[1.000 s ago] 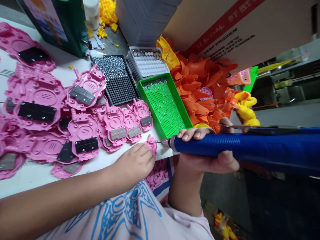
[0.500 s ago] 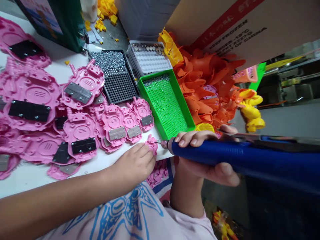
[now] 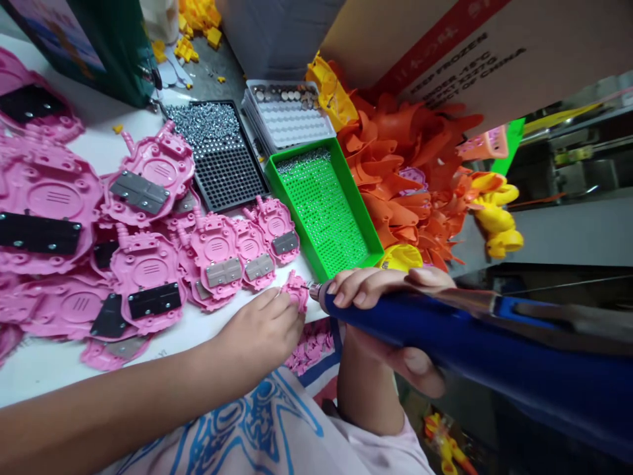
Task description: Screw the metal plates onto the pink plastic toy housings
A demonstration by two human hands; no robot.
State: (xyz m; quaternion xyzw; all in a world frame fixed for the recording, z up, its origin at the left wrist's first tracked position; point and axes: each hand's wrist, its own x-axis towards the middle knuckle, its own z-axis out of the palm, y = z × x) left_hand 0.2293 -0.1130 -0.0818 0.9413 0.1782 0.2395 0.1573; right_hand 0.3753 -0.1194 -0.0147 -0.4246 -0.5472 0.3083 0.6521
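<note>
My right hand (image 3: 376, 290) is wrapped round a blue electric screwdriver (image 3: 445, 336), its bit pointing left at a small pink plastic part (image 3: 295, 290). My left hand (image 3: 270, 326) has its fingers closed on that part at the table's front edge. Whether the bit touches a screw there is too small to tell. Just beyond stands a green perforated tray (image 3: 329, 211) with screws heaped at its far end. Left of my hands lie several pink plastic shells (image 3: 153, 267) with black or grey covers screwed on.
A black perforated tray (image 3: 230, 178) holds many screws. Behind the green tray are a clear tray (image 3: 291, 122) with small round metal pieces and a pile of orange plastic parts (image 3: 405, 158). A large carton (image 3: 386, 39) and a dark green container (image 3: 109, 59) stand at the back.
The screwdriver's tip and my right hand have shifted slightly left and down, the tool's rear end tilting lower. My left hand still holds the pink part. The view has shifted a little.
</note>
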